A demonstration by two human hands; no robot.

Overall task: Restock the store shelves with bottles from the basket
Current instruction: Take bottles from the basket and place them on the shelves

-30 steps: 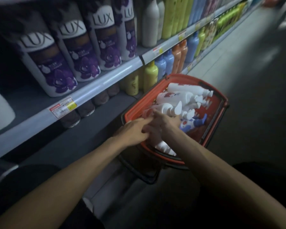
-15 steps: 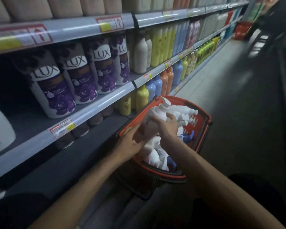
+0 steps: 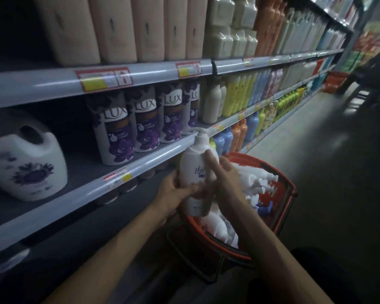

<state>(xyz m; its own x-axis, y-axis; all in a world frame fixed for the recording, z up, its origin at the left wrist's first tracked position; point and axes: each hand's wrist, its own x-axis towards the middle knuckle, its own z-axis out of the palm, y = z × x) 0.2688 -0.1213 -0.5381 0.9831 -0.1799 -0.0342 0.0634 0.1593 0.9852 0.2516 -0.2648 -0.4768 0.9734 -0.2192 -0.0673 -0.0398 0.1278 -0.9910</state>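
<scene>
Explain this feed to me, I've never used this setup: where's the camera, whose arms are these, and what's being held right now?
There is no robot here. The arms belong to a person, filmed by one wide-angle camera worn on their head and looking down. The left hand and the right hand both grip one white pump bottle, upright above the red basket. More white bottles lie inside the basket. On the shelf to the left stand purple LUX bottles and a white jug.
</scene>
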